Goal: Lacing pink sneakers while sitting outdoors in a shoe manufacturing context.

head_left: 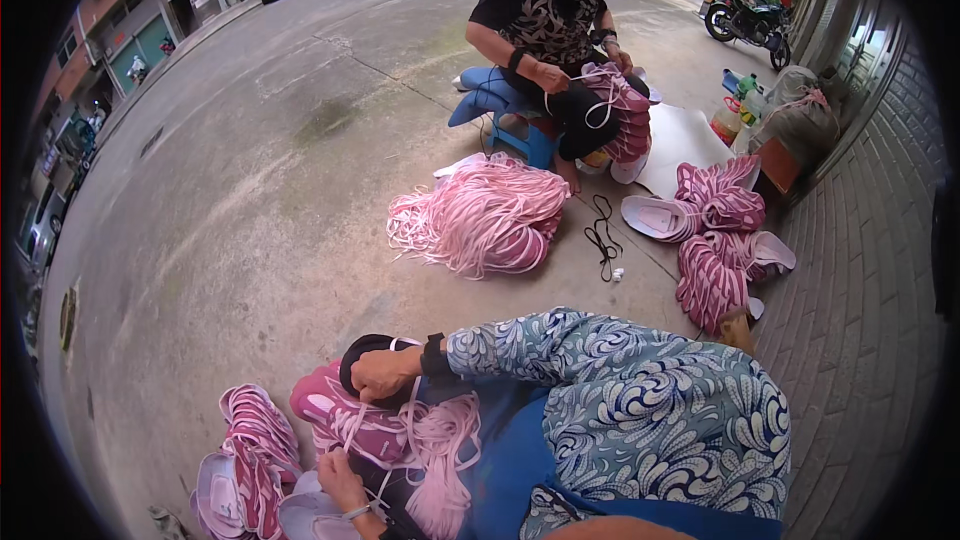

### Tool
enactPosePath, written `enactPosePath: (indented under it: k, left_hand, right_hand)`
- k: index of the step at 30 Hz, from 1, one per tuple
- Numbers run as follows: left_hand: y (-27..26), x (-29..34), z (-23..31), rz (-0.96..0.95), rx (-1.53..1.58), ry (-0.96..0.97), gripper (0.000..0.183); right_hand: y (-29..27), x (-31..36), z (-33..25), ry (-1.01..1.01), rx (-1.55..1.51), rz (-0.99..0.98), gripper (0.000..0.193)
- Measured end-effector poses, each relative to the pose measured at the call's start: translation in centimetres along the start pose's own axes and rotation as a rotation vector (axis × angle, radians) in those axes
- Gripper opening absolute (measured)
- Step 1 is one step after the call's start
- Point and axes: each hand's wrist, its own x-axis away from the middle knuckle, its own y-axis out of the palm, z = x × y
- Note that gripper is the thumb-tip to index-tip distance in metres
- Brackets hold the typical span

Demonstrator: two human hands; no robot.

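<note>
Low in the view, a pink shoe upper (375, 437) with pale markings lies across my lap. My right hand (388, 374), with a black band at the wrist, is closed above it, fingers curled down towards the upper. Nearer the bottom edge, my left hand (342, 480) pinches a pale pink shoelace (352, 427) that runs up across the upper towards my right fingers. Whether the right fingers also grip a lace is hard to see. A loose bunch of pale pink laces (447, 450) hangs beside the upper, over my blue apron (510, 455).
Stacked pink uppers (258, 430) lie at my left. A heap of laced uppers (490, 210) sits ahead, with more piles (715, 275) by the brick wall. Opposite, a co-worker (550, 20) on a blue stool (525, 145) handles uppers. A black cord (602, 240) lies on the ground.
</note>
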Motion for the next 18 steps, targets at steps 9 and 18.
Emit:
enactPosePath:
  k: [9,18]
  left_hand:
    - [-0.1,0.3,-1.6,0.149,-0.554,0.413,0.021]
    - [1.0,0.7,-1.1,0.4,-0.37,0.534,0.034]
  right_hand:
    - [1.9,-1.8,0.6,0.035,0.362,0.209,0.016]
    - [0.1,-0.2,0.6,-0.347,0.116,0.192,0.016]
